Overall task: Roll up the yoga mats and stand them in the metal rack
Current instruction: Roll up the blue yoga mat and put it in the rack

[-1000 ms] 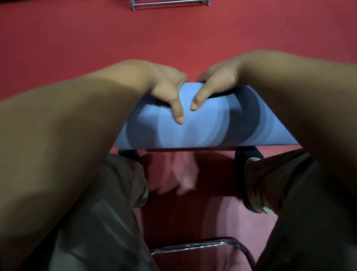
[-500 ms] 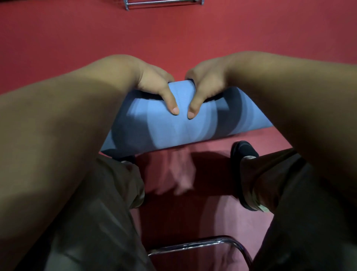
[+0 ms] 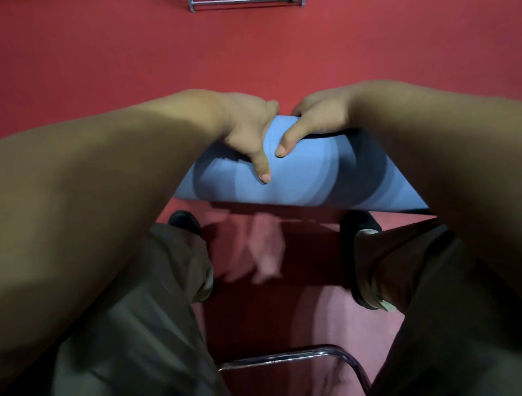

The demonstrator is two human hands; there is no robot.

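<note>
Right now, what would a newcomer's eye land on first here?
The blue yoga mat fills the centre as a fat roll. The left hand and right hand grip it side by side, thumbs on its near face. The red floor surrounds it, with a metal bar at the top edge and a bent chrome tube low between the person's legs.

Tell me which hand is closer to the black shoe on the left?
Left. The left hand grips the blue mat up and right of that shoe; the right hand grips the mat farther across, beyond the left hand.
</note>
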